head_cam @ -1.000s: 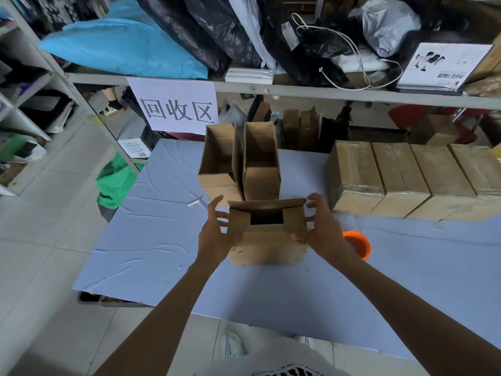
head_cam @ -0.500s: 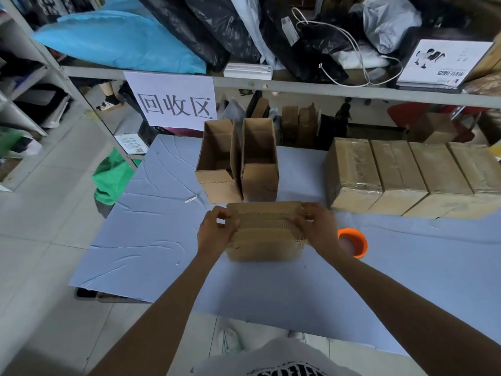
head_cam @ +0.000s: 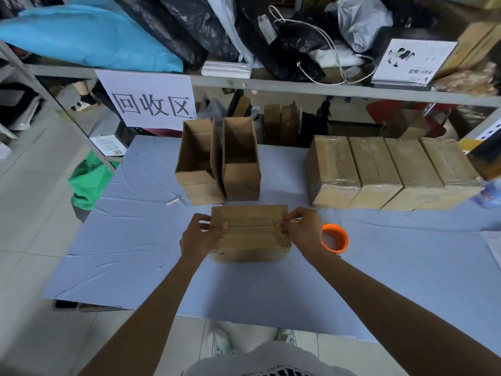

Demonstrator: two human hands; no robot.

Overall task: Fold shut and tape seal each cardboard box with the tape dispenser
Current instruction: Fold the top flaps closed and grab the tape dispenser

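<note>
Cardboard box (head_cam: 250,233) at the near middle of the blue-covered table (head_cam: 271,289), long axis left–right, top flaps folded flat and meeting at a seam along that axis. Left hand (head_cam: 199,236) and right hand (head_cam: 305,229) pinch the two ends, fingers curled over the flap corners — evidently to keep the flaps down until taped. Orange tape roll (head_cam: 334,238) lies just right of the right hand. Beyond: two open boxes (head_cam: 217,164); to the right, a row of sealed boxes (head_cam: 390,169).
</note>
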